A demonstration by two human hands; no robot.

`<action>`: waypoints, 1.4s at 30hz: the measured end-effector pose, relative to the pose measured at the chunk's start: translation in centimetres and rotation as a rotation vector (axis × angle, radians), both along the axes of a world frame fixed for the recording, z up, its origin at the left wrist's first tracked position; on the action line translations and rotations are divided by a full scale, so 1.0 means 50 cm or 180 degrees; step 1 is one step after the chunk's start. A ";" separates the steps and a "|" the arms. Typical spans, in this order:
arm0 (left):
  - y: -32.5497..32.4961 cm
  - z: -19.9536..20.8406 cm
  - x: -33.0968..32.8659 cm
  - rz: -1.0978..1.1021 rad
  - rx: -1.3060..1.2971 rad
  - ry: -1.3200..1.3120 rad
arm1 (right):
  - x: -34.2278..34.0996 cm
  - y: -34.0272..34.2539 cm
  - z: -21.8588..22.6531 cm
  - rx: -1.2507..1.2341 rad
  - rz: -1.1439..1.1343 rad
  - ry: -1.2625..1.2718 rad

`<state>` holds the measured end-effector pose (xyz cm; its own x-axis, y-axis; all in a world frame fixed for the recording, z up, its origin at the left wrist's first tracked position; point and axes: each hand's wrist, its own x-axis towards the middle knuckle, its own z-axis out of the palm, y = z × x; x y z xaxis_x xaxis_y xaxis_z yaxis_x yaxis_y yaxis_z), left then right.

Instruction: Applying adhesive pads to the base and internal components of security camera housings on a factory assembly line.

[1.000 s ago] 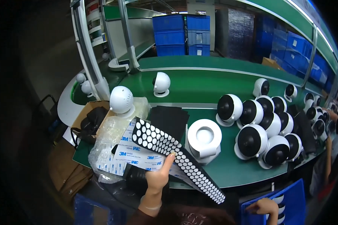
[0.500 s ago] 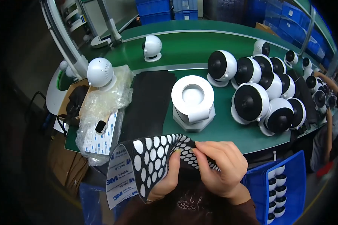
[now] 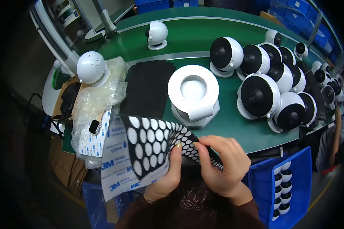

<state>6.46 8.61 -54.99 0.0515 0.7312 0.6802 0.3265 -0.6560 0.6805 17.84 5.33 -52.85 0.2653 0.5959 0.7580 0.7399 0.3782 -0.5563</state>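
Note:
Both hands hold a sheet of die-cut adhesive pads, black with rows of white ovals, above the table's near edge. Its white backing paper with blue print shows at the left side. My left hand supports the curved sheet from below, thumb on its face. At the far right corner, the thumb and forefinger of my right hand pinch the edge; what lies between the fingertips is too small to make out. Just beyond stands a white round fixture with a ring-shaped top on a faceted base.
Several white ball-shaped cameras with black fronts crowd the green table's right side. Black sheets and bubble wrap lie left of the fixture. A small black-screened device rests on printed sheets. A blue bin stands lower right.
The sheet's left part has tilted and spread, showing more of the backing paper. My hands keep their grip, the left turned slightly. The whole view has shifted a little.

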 end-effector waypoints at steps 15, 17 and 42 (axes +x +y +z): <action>0.016 -0.031 -0.022 -0.0133 -0.1176 -0.0731 | 0.021 0.026 0.025 -0.0447 0.0259 -0.0119; -0.002 -0.037 -0.029 0.0575 -0.1644 -0.0506 | 0.013 0.023 0.031 -0.0503 0.0249 -0.0061; 0.013 -0.015 -0.002 0.0261 -0.1006 0.0075 | 0.009 0.032 -0.002 -0.0154 -0.0052 -0.0415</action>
